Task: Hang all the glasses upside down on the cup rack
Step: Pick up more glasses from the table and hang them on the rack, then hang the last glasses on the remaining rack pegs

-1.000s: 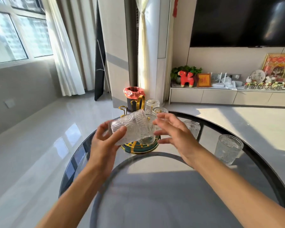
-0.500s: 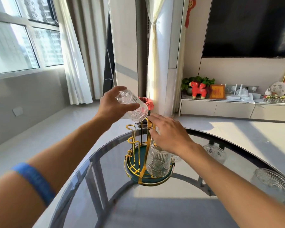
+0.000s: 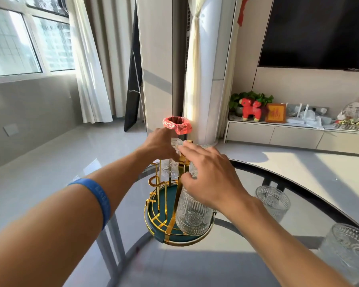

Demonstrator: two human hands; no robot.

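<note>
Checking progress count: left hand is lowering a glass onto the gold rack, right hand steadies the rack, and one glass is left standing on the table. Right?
Not quite: the head view shows two glasses still standing on the glass table, one nearer the rack and one at the right edge. The rest holds: the left hand lowers a glass onto the gold rack, the right hand steadies it.

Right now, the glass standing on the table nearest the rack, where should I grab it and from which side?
Grip the nearer upright glass around its ribbed side wall, coming from the right with the right hand. It stands mouth up with clear table around it, and the cup rack sits to its left, so a wrap around the wall probably suits flipping it.
</note>
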